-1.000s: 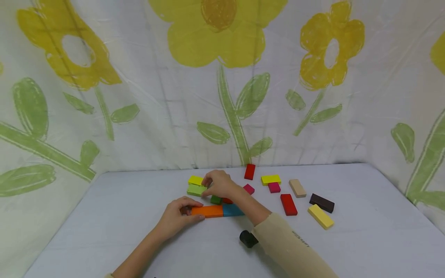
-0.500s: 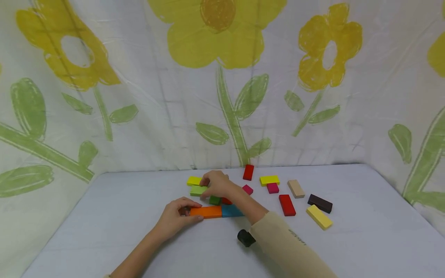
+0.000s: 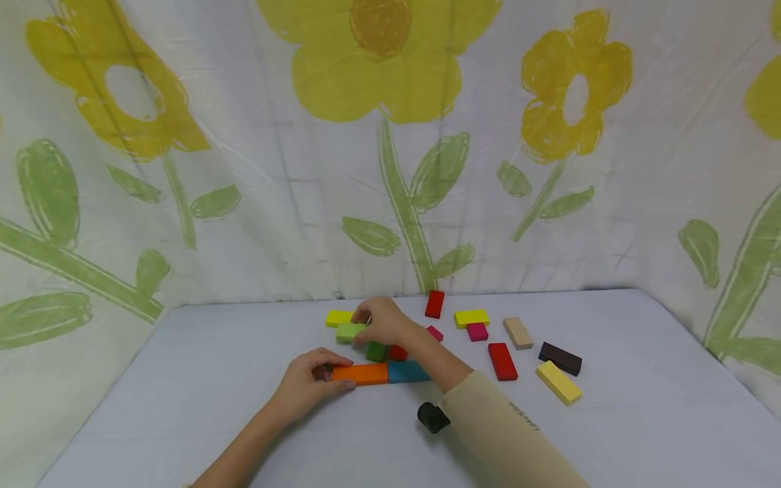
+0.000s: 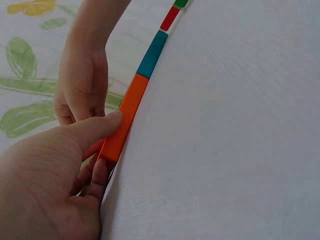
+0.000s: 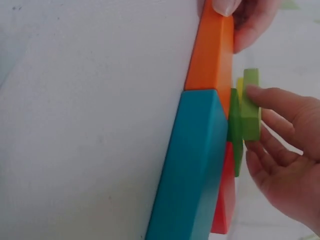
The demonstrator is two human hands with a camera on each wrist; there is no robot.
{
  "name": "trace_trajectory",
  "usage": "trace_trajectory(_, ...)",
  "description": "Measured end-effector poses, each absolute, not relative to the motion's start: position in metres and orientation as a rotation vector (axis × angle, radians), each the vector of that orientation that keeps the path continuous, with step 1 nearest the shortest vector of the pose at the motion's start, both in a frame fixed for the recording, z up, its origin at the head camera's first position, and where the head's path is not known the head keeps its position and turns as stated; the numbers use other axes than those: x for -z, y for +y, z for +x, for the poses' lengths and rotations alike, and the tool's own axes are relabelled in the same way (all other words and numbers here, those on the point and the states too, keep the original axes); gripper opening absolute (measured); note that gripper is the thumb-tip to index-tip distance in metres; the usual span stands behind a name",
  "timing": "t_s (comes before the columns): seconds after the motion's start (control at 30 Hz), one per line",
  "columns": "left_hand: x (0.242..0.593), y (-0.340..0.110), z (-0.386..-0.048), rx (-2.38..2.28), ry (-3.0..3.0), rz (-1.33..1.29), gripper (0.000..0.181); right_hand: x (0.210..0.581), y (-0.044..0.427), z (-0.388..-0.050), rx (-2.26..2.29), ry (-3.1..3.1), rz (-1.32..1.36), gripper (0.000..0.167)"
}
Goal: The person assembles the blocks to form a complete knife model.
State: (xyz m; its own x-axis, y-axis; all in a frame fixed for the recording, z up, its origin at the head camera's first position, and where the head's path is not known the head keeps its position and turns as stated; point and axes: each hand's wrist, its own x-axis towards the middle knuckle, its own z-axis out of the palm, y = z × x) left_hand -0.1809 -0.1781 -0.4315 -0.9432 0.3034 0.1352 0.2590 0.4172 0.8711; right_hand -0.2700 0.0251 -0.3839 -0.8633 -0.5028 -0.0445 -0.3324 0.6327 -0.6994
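My left hand grips the left end of an orange block, thumb in front and fingers behind. A teal-blue block touches the orange block end to end. Behind them, my right hand pinches a light green block; in the right wrist view the thumb and fingers hold the light green block by its sides. A dark green block and a red block lie just behind the orange and blue ones. Part of a yellow block shows behind the light green one.
Further right lie a red block, a beige block, a dark brown block and a pale yellow block. At the back are a yellow block and a pink block. A black device sits at the right wrist.
The light green block has shifted slightly right in my right hand, nearer the dark green block. My left hand stays on the orange block. The head view has tilted slightly.
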Motion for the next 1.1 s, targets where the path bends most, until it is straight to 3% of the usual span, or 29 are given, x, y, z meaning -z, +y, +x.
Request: trace_trajectory(1.1,0.433,-0.177,-0.181,-1.581,2.610,0.495,0.027,0.349,0.094,-0.236,1.155,2.652,-0.820,0.033)
